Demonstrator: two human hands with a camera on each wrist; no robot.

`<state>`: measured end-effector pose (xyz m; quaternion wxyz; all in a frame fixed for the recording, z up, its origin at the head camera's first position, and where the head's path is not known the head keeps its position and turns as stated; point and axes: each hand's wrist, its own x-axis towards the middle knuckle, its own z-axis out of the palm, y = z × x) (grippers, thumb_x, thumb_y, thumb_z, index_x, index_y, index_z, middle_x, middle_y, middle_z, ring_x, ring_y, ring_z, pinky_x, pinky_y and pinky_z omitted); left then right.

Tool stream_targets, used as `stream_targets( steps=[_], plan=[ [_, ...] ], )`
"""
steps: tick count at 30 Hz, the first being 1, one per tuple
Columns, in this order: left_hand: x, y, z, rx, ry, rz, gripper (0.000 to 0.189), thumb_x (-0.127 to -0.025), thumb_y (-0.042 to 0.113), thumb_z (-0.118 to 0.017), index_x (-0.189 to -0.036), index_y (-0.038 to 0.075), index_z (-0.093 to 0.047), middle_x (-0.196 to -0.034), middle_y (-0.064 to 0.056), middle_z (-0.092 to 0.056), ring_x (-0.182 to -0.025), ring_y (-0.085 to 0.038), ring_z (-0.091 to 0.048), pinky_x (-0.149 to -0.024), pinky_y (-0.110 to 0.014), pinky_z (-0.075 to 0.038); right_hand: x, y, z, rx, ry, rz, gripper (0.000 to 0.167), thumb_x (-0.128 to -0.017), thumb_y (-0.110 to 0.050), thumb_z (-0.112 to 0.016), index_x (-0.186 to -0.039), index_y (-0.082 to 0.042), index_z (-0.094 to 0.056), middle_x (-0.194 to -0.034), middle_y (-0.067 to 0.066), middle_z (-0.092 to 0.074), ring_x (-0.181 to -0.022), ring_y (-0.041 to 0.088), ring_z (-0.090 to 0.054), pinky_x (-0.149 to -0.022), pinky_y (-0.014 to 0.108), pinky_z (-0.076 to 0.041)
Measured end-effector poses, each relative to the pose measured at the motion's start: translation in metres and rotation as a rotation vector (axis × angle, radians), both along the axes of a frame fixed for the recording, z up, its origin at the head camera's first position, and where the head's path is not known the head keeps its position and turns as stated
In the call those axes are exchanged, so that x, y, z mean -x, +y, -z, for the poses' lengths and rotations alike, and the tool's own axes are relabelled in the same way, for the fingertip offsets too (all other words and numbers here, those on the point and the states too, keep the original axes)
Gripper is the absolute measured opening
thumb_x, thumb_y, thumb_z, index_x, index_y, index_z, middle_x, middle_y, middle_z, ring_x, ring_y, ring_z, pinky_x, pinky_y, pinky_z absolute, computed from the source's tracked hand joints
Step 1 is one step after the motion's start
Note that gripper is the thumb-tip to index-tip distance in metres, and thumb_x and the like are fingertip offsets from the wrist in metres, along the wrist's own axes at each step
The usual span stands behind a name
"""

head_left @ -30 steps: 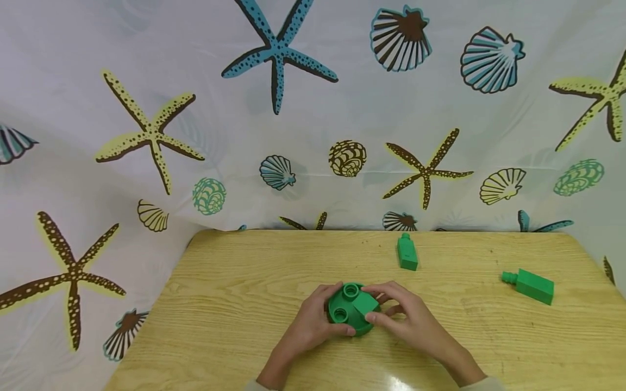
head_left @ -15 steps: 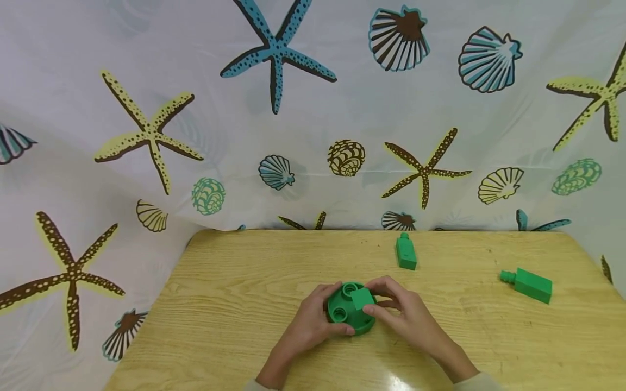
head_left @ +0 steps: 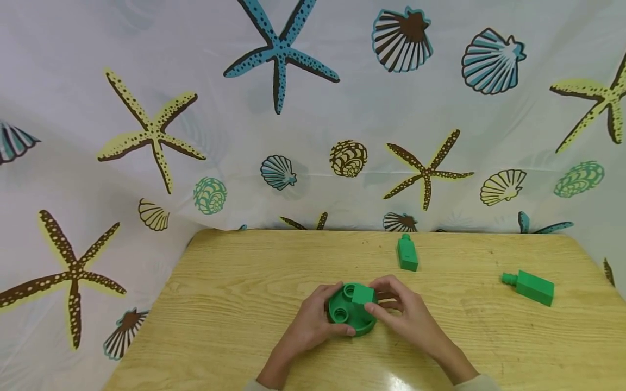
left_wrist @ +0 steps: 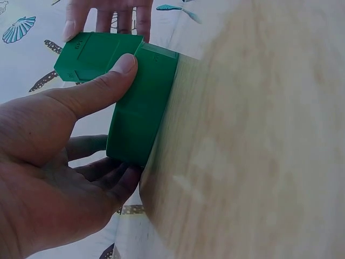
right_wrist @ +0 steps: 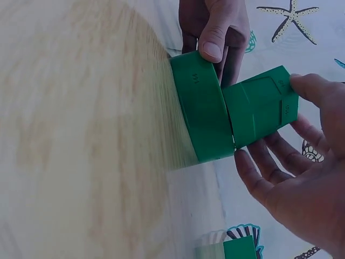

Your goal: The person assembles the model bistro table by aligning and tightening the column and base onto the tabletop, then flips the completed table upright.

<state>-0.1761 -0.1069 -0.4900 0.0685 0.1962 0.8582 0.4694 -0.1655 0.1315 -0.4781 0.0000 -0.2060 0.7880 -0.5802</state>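
Observation:
A round green base (head_left: 359, 326) with two ring-shaped sockets in sight stands on the wooden table. My left hand (head_left: 313, 317) grips it round the left side, thumb at the front of its wall in the left wrist view. A rectangular green block (head_left: 363, 295) stands upright on the right part of the base; its lower end is hidden there. My right hand (head_left: 408, 315) holds this block between thumb and fingers. In the right wrist view, the block (right_wrist: 261, 102) meets the base (right_wrist: 202, 108) end-on, with the other fingers beneath.
Two more green blocks with narrow ridged necks lie on the table (head_left: 235, 304): one block (head_left: 407, 254) near the back edge, another block (head_left: 534, 288) at the right. A cloth (head_left: 313, 119) printed with shells and starfish hangs behind and at the sides.
The right hand has turned the green block and shifted it slightly left and back, so it now stands straighter on the base. The left hand keeps its hold.

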Motion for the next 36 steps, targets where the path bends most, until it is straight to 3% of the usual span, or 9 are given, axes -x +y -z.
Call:
stream_targets(
  steps=[6, 10, 16, 24, 30, 36],
  plan=[
    [0.001, 0.001, 0.0, 0.011, 0.004, 0.003, 0.097, -0.076, 0.027, -0.094, -0.152, -0.005, -0.043, -0.139, -0.017, -0.055, -0.129, -0.035, -0.054, -0.108, -0.055, -0.044, 0.001, -0.002, 0.0, -0.049, 0.066, -0.068, 0.043, -0.103, -0.022, -0.066, -0.145, -0.019, -0.058, -0.124, 0.005, -0.062, -0.106, 0.027, -0.064, -0.086, 0.036, -0.059],
    [0.0, 0.0, 0.0, 0.008, 0.003, 0.0, 0.097, -0.076, 0.028, -0.094, -0.152, -0.005, -0.043, -0.138, -0.017, -0.055, -0.129, -0.035, -0.054, -0.108, -0.055, -0.044, 0.001, -0.003, -0.001, -0.069, 0.051, -0.042, 0.045, -0.102, -0.026, -0.068, -0.146, -0.022, -0.058, -0.122, 0.002, -0.061, -0.103, 0.024, -0.064, -0.084, 0.035, -0.059],
    [-0.001, -0.001, 0.0, 0.007, 0.008, 0.0, 0.097, -0.076, 0.029, -0.094, -0.152, -0.004, -0.044, -0.139, -0.017, -0.055, -0.129, -0.035, -0.054, -0.109, -0.054, -0.044, 0.002, 0.0, 0.0, -0.068, 0.044, -0.034, 0.047, -0.1, -0.027, -0.07, -0.145, -0.028, -0.057, -0.135, 0.0, -0.06, -0.109, 0.025, -0.064, -0.086, 0.035, -0.059],
    [-0.001, -0.001, -0.002, -0.003, 0.007, 0.014, 0.095, -0.077, 0.026, -0.094, -0.152, -0.005, -0.044, -0.139, -0.017, -0.054, -0.13, -0.034, -0.053, -0.109, -0.054, -0.043, 0.002, 0.002, 0.001, -0.029, 0.05, -0.035, 0.044, -0.101, -0.025, -0.069, -0.144, -0.022, -0.058, -0.144, 0.007, -0.058, -0.125, 0.03, -0.06, -0.094, 0.033, -0.056],
    [0.0, 0.002, -0.001, 0.013, 0.008, 0.012, 0.096, -0.076, 0.027, -0.094, -0.152, -0.004, -0.044, -0.139, -0.016, -0.055, -0.128, -0.033, -0.054, -0.108, -0.053, -0.044, 0.001, 0.009, -0.001, 0.058, -0.003, 0.025, 0.037, -0.099, -0.018, -0.072, -0.134, -0.011, -0.064, -0.134, 0.012, -0.064, -0.121, 0.03, -0.064, -0.093, 0.031, -0.057],
    [0.0, 0.002, 0.001, 0.029, 0.01, -0.006, 0.097, -0.075, 0.029, -0.095, -0.152, -0.004, -0.045, -0.139, -0.016, -0.055, -0.129, -0.033, -0.054, -0.108, -0.052, -0.045, -0.001, 0.014, -0.004, 0.074, -0.017, 0.066, 0.033, -0.095, -0.016, -0.076, -0.126, -0.008, -0.066, -0.123, 0.011, -0.07, -0.111, 0.026, -0.069, -0.091, 0.03, -0.057]
  ],
)
